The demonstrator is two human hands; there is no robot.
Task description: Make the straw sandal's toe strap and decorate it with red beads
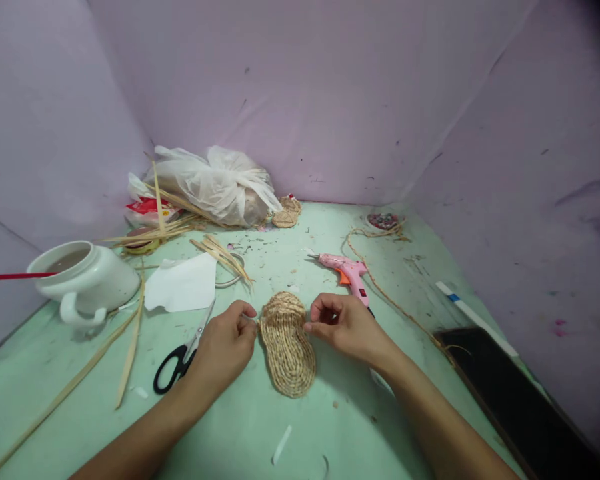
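Note:
A small woven straw sandal (287, 343) lies flat on the pale green table (240, 427) in front of me. My left hand (226, 347) pinches its left edge near the strap. On the other side, my right hand (345, 325) pinches the sandal's right edge at the strap, fingers curled. Black-handled scissors (183, 353) lie just left of my left hand. A pink glue gun (347, 272) rests right behind my right hand.
A white mug (83, 280) with a red stick stands at the left, a white paper sheet (183, 285) beside it. Straw strips (130, 340), a plastic bag (213, 183), a second woven piece (287, 212), a twine cord (385, 293) and a dark board (515, 393) lie around.

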